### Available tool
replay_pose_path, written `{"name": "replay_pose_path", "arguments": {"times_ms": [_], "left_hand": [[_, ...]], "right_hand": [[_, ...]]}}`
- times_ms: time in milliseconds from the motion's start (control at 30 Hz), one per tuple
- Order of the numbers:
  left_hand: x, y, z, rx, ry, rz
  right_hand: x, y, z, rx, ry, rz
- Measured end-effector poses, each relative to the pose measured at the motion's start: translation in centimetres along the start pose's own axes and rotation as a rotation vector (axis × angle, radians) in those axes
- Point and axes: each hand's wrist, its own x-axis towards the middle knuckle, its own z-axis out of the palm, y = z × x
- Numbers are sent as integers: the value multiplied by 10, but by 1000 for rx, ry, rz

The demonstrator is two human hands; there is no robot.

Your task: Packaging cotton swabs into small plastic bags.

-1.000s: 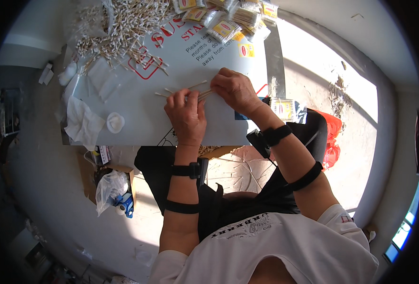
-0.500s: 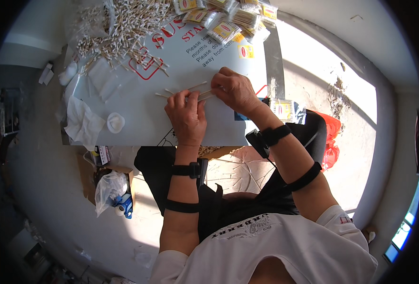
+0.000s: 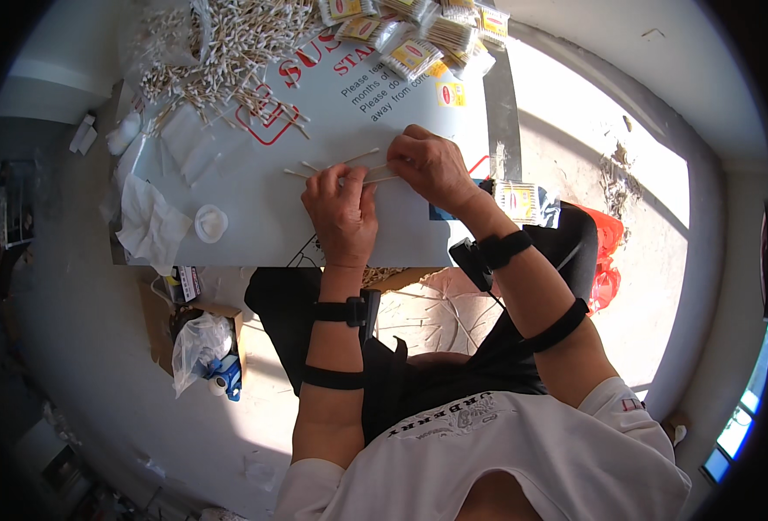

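Several loose cotton swabs (image 3: 365, 157) lie on the grey tabletop under and around my left hand (image 3: 342, 213). Its fingers are bent and pressed down on swabs, whose white tips stick out on both sides. To the right, my right hand (image 3: 432, 169) has its fingers pinched together at the end of a thin cotton swab (image 3: 382, 180) that spans the gap between both hands. The fingertips of the right hand are partly hidden behind its knuckles. Beside the right wrist sits a filled pack of cotton swabs (image 3: 517, 201) with a yellow label.
A large heap of loose swabs (image 3: 228, 52) covers the far left of the table. Filled swab packs (image 3: 410, 57) pile up at the far middle, near a yellow label card (image 3: 451, 95). At left are a crumpled tissue (image 3: 151, 221) and a small round white dish (image 3: 211, 223).
The swab between my hands now lies at a flatter angle. Both hands stay in nearly the same place, with only slight finger movement.
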Motion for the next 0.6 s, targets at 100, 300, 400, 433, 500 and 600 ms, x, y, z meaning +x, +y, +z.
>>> {"name": "replay_pose_path", "arguments": {"times_ms": [100,300,400,433,500,600], "left_hand": [[0,-1,0,-10,11,4],[0,-1,1,-5,5,4],[0,-1,2,1,17,12],[1,-1,2,0,20,15],[1,-1,2,0,27,18],[-1,-3,-3,-14,-29,3]], "right_hand": [[2,-2,0,-12,-28,15],[5,-1,2,-42,13,12],[6,-1,1,-18,34,39],[5,-1,1,-41,10,33],[4,0,0,-66,-13,24],[-1,-8,1,-75,-93,45]]}}
